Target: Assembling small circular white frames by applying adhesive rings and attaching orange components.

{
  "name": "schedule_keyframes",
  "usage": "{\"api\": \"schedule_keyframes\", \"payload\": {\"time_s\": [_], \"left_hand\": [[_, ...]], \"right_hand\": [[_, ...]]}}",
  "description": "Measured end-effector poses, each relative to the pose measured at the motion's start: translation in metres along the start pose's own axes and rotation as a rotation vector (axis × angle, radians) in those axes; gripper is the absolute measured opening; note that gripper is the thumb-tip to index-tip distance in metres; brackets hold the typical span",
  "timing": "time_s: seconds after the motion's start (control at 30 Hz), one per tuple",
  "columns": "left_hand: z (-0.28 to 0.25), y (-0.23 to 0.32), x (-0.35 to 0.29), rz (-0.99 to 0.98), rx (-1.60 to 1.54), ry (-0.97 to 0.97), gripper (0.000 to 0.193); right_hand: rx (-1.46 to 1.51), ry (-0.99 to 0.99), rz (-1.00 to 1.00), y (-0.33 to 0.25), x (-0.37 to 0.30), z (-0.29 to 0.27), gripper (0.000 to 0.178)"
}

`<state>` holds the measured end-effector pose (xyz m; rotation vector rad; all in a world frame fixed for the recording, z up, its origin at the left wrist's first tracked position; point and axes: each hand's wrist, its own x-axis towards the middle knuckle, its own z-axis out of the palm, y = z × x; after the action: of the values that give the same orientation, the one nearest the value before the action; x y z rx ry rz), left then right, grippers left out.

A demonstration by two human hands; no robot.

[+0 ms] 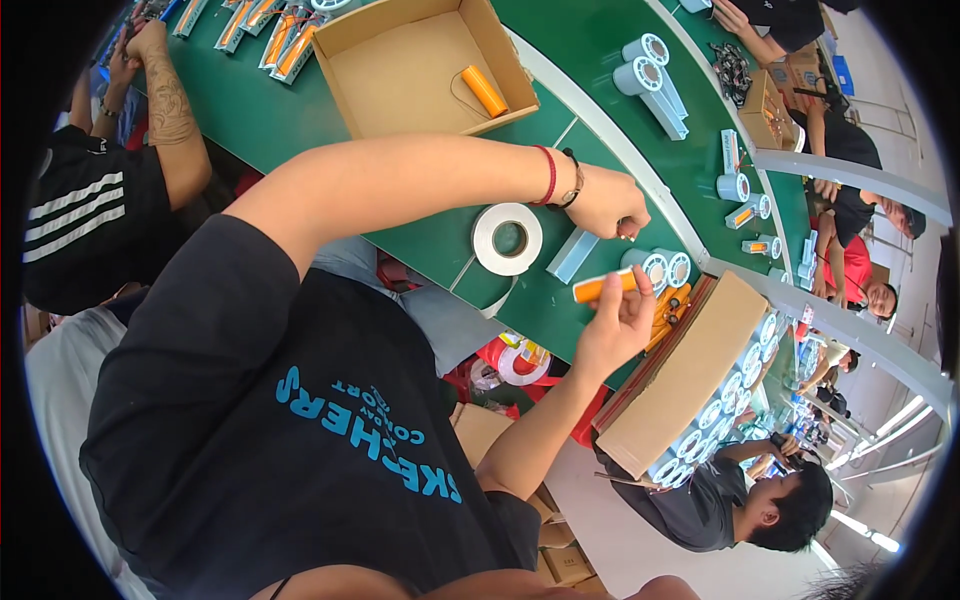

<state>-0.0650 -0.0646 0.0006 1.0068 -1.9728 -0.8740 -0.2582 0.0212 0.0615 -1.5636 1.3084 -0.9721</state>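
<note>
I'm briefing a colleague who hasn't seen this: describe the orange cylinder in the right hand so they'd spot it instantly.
At the long green table, find the wearer's right hand, the lower of the two. It holds an orange cylinder; unlike the loose one in the open cardboard box, this one is gripped in that hand.

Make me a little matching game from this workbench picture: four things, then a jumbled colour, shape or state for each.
1. White roll
2. Shallow cardboard box
3. Right hand
4. Tabletop

a. Gripping an orange cylinder
b. Green
c. Ring-shaped
d. A loose orange cylinder lies inside

Pairs: 1-c, 2-d, 3-a, 4-b
</note>
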Motion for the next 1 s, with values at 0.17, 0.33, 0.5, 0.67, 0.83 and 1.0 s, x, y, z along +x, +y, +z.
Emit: {"api": "schedule_keyframes", "payload": {"time_s": [0.17, 0.33, 0.5, 0.67, 0.83, 1.0], "left_hand": [[-0.002, 0.002, -0.001, -0.067, -0.060, 0.013, 0.016], [-0.001, 0.004, 0.001, -0.093, -0.064, 0.010, 0.016], [-0.013, 0.017, -0.001, -0.143, -0.060, -0.049, 0.014], [-0.014, 0.018, -0.003, -0.158, -0.060, -0.058, 0.012], [-0.013, 0.015, -0.003, -0.134, -0.053, -0.052, 0.011], [-0.015, 0.015, -0.002, -0.143, -0.053, -0.056, 0.008]], "right_hand": [[-0.233, -0.018, -0.072, 0.000, 0.010, 0.023, 0.035], [-0.393, -0.034, -0.116, 0.001, 0.013, 0.029, 0.034], [-0.489, -0.037, -0.175, 0.005, 0.013, 0.029, 0.034], [-0.517, -0.050, -0.169, 0.001, 0.012, 0.031, 0.034], [-0.500, -0.047, -0.107, -0.005, 0.014, 0.035, 0.034], [-0.414, -0.029, -0.088, -0.009, 0.012, 0.037, 0.035]]}}
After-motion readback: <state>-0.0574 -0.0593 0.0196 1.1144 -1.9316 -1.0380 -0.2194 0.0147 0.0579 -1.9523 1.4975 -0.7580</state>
